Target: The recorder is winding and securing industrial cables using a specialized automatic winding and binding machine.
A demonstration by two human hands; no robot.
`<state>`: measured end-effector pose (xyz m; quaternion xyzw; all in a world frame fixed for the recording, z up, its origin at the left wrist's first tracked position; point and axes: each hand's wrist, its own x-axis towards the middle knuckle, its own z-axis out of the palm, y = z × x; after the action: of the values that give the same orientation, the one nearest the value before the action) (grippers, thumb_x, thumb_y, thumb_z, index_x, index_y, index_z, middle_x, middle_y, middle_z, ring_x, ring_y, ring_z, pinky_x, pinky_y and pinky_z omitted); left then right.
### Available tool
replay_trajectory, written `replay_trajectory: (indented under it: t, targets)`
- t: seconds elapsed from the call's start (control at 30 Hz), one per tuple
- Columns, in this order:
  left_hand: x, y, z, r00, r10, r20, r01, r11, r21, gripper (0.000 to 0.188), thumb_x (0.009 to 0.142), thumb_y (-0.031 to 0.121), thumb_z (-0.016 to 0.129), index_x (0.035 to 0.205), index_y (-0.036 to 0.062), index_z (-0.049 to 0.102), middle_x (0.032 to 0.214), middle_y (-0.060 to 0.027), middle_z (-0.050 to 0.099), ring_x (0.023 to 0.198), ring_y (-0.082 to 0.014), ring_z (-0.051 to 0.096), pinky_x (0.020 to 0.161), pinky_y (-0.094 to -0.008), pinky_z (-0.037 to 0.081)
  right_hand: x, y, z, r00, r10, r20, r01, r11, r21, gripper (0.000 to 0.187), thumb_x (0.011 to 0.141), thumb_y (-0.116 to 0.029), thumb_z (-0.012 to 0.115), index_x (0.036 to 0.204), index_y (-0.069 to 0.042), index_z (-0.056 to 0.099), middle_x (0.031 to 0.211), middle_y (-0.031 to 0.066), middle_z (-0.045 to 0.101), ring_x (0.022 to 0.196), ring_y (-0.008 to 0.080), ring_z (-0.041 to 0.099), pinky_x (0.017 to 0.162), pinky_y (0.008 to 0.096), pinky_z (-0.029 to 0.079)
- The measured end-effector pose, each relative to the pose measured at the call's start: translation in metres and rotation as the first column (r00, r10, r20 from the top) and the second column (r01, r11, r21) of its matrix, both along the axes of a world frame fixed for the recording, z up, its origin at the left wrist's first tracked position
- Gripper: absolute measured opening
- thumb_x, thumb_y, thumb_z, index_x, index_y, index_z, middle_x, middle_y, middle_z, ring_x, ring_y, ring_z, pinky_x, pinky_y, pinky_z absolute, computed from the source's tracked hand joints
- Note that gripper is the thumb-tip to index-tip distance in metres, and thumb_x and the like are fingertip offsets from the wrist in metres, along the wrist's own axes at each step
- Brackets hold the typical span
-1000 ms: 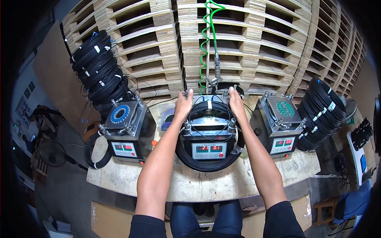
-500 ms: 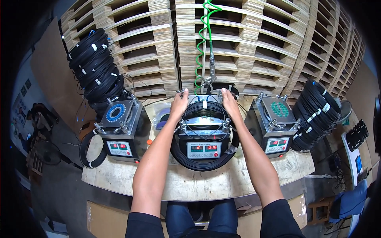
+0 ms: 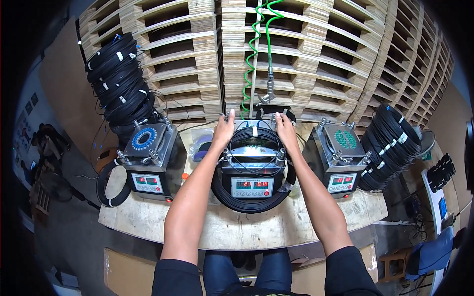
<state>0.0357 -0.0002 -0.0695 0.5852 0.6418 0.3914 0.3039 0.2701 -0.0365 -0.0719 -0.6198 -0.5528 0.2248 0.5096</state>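
Note:
The middle one of three benchtop machines (image 3: 252, 172) stands before me, with a lit red display and metal clamps at its corners. A large coil of black cable (image 3: 247, 206) lies around it, and more cable arches over its top plate. My left hand (image 3: 224, 131) is closed at its rear left corner clamp, thumb pointing up. My right hand (image 3: 286, 130) is closed likewise at the rear right corner clamp. The fingers partly hide both clamps. The front left clamp (image 3: 226, 155) and front right clamp (image 3: 280, 157) show between my forearms.
A left machine (image 3: 148, 163) carries a blue ring of connectors, a right machine (image 3: 340, 160) green ones. Stacks of black cable coils stand at left (image 3: 118, 84) and right (image 3: 392, 148). Wooden pallets (image 3: 301, 64) rise behind. An air gun (image 3: 269, 89) hangs on a green coiled hose.
Both hands stay at the rear corners of the middle machine. The hanging air gun has swung slightly to the right, and the view has shifted a little.

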Motion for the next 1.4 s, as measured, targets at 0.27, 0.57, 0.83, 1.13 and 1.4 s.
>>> replay_trajectory:
  t: [0.27, 0.57, 0.83, 1.13, 1.4]
  targets:
    - [0.007, 0.001, 0.005, 1.000, -0.018, 0.016, 0.018, 1.000, -0.003, 0.095, 0.091, 0.078, 0.030, 0.144, 0.0011, 0.043, 0.137, -0.0309, 0.051, 0.132, -0.0443, 0.046, 0.111, -0.0484, 0.034, 0.014, 0.016, -0.014, 0.979, -0.096, 0.181, 0.064, 0.982, 0.176, 0.051, 0.101, -0.043, 0.051, 0.126, 0.000, 0.058, 0.080, 0.0147, 0.068, 0.070, 0.0214, 0.066, 0.069, 0.0363, 0.052]
    - [0.004, 0.003, -0.003, 1.000, 0.015, -0.025, -0.013, 0.996, 0.086, 0.084, 0.093, 0.071, 0.038, 0.136, 0.0000, 0.050, 0.126, -0.0331, 0.058, 0.124, -0.0467, 0.053, 0.105, -0.0486, 0.041, 0.011, 0.011, -0.010, 0.990, -0.067, 0.121, 0.055, 0.993, 0.100, 0.049, 0.097, -0.043, 0.054, 0.126, -0.003, 0.059, 0.107, 0.0295, 0.067, 0.104, 0.0451, 0.064, 0.091, 0.0481, 0.049]
    - [0.004, -0.002, 0.002, 1.000, -0.012, 0.020, 0.012, 0.999, 0.042, 0.085, 0.092, 0.072, 0.037, 0.137, 0.0013, 0.051, 0.129, -0.0308, 0.058, 0.127, -0.0450, 0.052, 0.107, -0.0469, 0.038, 0.009, 0.008, -0.008, 0.987, -0.090, 0.136, 0.091, 0.996, -0.002, 0.056, 0.097, -0.052, 0.050, 0.128, -0.006, 0.058, 0.115, 0.0310, 0.064, 0.114, 0.0478, 0.059, 0.098, 0.0480, 0.045]
    - [0.001, 0.004, -0.006, 0.999, 0.022, -0.050, -0.020, 0.999, 0.047, 0.076, 0.094, 0.064, 0.044, 0.131, -0.0017, 0.053, 0.124, -0.0316, 0.061, 0.120, -0.0466, 0.055, 0.103, -0.0486, 0.042, 0.008, 0.006, -0.007, 0.988, -0.088, 0.131, 0.085, 0.996, 0.027, 0.054, 0.096, -0.049, 0.054, 0.122, -0.003, 0.062, 0.115, 0.0246, 0.067, 0.111, 0.0385, 0.063, 0.095, 0.0418, 0.047]
    - [0.001, 0.005, -0.007, 0.999, -0.016, -0.041, 0.019, 0.995, 0.096, 0.072, 0.095, 0.059, 0.047, 0.130, -0.0033, 0.054, 0.124, -0.0324, 0.060, 0.120, -0.0466, 0.056, 0.102, -0.0485, 0.043, 0.009, 0.003, -0.005, 0.989, -0.094, 0.114, 0.094, 0.996, 0.009, 0.052, 0.096, -0.048, 0.053, 0.123, -0.005, 0.063, 0.113, 0.0297, 0.066, 0.112, 0.0459, 0.061, 0.098, 0.0459, 0.046]
